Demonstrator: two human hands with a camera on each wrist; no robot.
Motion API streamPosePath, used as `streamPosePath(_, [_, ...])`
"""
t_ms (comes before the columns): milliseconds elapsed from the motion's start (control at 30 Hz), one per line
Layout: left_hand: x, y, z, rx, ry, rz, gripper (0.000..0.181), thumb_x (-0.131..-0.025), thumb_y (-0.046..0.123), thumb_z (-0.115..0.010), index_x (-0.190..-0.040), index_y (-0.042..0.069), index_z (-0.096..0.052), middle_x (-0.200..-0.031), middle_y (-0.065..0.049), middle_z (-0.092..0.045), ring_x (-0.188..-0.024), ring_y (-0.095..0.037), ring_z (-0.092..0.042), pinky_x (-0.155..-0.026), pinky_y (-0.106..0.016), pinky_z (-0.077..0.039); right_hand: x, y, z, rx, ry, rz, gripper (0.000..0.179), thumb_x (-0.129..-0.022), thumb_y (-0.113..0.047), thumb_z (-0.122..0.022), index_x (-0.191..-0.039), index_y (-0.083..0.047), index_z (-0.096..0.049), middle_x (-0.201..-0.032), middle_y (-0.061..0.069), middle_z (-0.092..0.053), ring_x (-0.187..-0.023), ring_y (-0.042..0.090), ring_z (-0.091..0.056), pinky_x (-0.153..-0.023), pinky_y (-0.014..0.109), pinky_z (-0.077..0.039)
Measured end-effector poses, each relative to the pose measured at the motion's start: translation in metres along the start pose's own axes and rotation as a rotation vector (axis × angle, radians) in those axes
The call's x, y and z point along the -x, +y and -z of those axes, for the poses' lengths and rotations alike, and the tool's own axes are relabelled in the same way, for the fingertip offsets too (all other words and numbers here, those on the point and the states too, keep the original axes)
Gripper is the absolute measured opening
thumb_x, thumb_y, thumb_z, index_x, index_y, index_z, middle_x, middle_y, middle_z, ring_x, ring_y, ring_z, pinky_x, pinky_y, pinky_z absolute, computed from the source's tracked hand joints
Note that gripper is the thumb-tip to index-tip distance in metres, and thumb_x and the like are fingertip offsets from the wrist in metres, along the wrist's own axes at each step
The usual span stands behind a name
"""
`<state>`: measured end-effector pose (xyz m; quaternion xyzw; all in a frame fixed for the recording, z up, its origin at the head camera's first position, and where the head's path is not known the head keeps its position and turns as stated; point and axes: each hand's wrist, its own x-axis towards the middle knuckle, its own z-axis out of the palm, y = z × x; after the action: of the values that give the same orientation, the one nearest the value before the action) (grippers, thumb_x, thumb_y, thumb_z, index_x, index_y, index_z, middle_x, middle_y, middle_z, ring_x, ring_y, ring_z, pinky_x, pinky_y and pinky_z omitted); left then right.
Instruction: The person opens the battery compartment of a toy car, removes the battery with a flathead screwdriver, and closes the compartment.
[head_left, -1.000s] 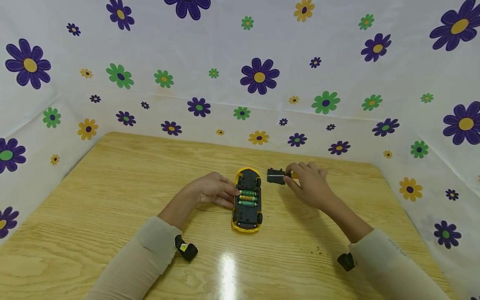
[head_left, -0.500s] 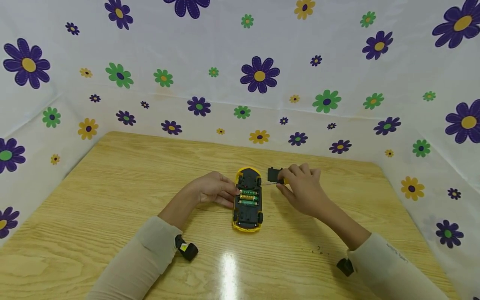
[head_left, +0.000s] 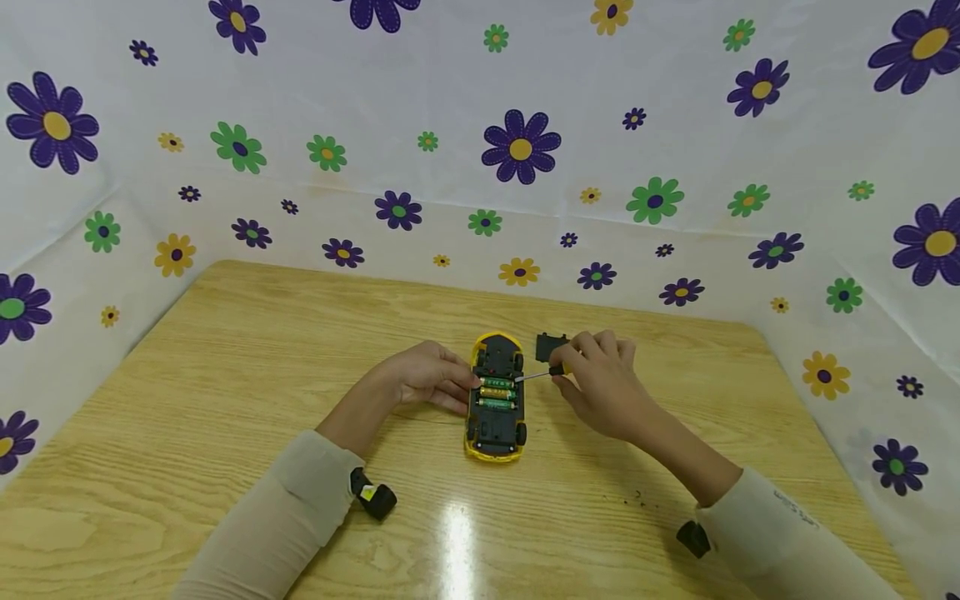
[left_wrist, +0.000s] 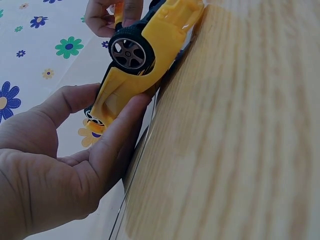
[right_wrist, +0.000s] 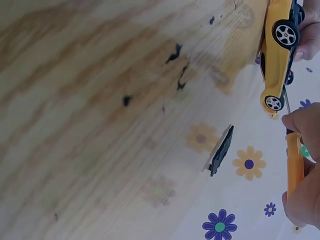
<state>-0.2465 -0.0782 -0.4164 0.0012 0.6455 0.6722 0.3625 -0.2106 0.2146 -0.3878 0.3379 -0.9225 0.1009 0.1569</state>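
Note:
A yellow toy car [head_left: 497, 432] lies upside down on the table, its black underside facing up. Three batteries [head_left: 497, 393] sit side by side in its uncovered compartment. My left hand [head_left: 427, 377] holds the car's left side between thumb and fingers, as the left wrist view also shows. With my right hand [head_left: 606, 385] I grip a screwdriver [right_wrist: 295, 165] by its orange handle. Its thin metal shaft points left, the tip at the right end of the topmost battery; whether it touches is too small to tell. A black battery cover [head_left: 549, 346] lies just beyond my right fingers.
The wooden table [head_left: 300, 333] is bounded by a flower-patterned white cloth [head_left: 420, 179] at the back and sides. Small dark marks or crumbs [head_left: 637, 500] show on the table's right part.
My right hand has moved left and slightly down, carrying the screwdriver from over the battery cover to the car's battery compartment. My left hand and the car have stayed in place.

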Motion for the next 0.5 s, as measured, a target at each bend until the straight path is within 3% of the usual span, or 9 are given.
streamPosePath(267, [-0.0001,0.0008,0.0003,-0.015,-0.009,-0.004,0.033,-0.097,0.003,-0.068,-0.126,-0.011,-0.061,-0.109,-0.022,-0.068,-0.095,-0.031,-0.072,-0.089,-0.045,-0.063,-0.0029,-0.0011,0.0053,0.004,0.007,0.052,0.019,-0.092,-0.014,-0.079,-0.108,-0.015,-0.068,-0.099,0.005,-0.055,-0.092,0.03,-0.041,-0.077,0.05,-0.028])
streamPosePath(500, [-0.0015,-0.0007,0.001,-0.005,-0.006,0.002,0.03,-0.096,0.002,-0.068,-0.123,-0.011,-0.064,-0.109,-0.022,-0.069,-0.095,-0.032,-0.072,-0.089,-0.046,-0.063,-0.005,-0.0037,0.0085,0.02,-0.03,0.049,0.019,-0.093,-0.017,-0.079,-0.109,-0.017,-0.069,-0.1,0.004,-0.056,-0.094,0.03,-0.043,-0.077,0.05,-0.03])
